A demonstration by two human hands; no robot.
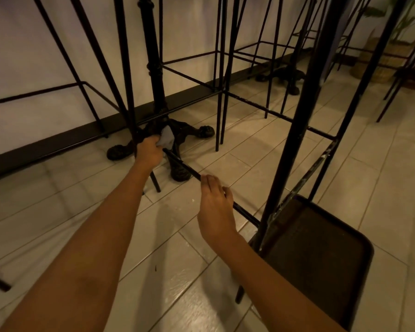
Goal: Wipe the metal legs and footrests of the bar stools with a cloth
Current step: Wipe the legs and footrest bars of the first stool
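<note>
Two hands are on one stool here. Furthest left, only more stool legs along the wall [22, 56] are seen. Next comes the left hand [149, 150], clenched round a small pale cloth [166, 137]. The cloth is pressed into the corner where a thin leg [128, 92] meets the footrest [185, 167], right in front of the cast table base [185, 133].

The cloth looks soft and light, so it can probably be wrapped round the rod and slid along. The metal is thin and stiff. The stool is likely light enough to skid on the glossy floor [165, 271], so it's best steadied by the bar itself.

Further right, the right hand [215, 207] is laid over the footrest with its fingers fairly straight, resting rather than gripping. Whether the thumb is hooked underneath can't be told.

A clear stretch of bar is left between the hands. Behind the corner, things are crowded by the base's clawed feet, so knuckles could get bumped there. The right end is boxed in by the near leg [300, 116] and a brown seat [321, 255]. Open floor is left on the near side.
</note>
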